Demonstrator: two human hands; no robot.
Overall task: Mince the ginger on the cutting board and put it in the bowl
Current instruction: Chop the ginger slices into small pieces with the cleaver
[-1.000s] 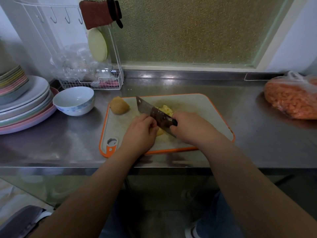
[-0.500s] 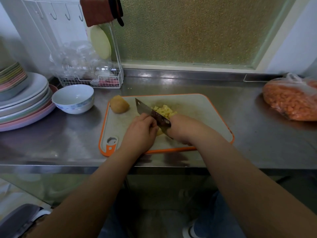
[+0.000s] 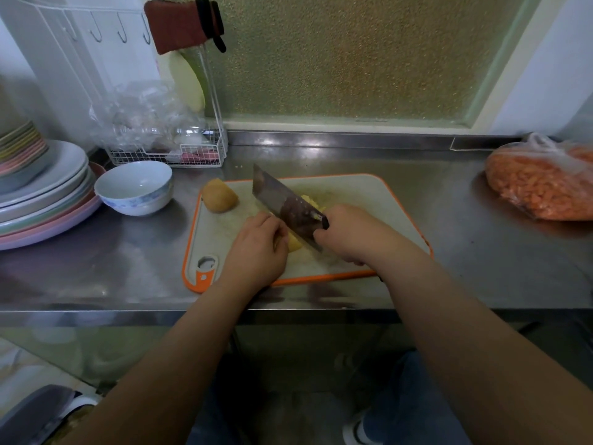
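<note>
Right hand gripping cleaver over cutting board, left hand curling fingers around ginger, bowl sitting nearby on tabletop.

Counter – glossy steel; cutting board – matt plastic; bowl glazed ceramic; cleaver dull metal.

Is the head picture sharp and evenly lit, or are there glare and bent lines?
Head view: the steel counter shows bright glare along its back edge; the rack and the window frame lean from wide-angle distortion; the knife and minced ginger look soft; the space below the counter is dark.
</note>
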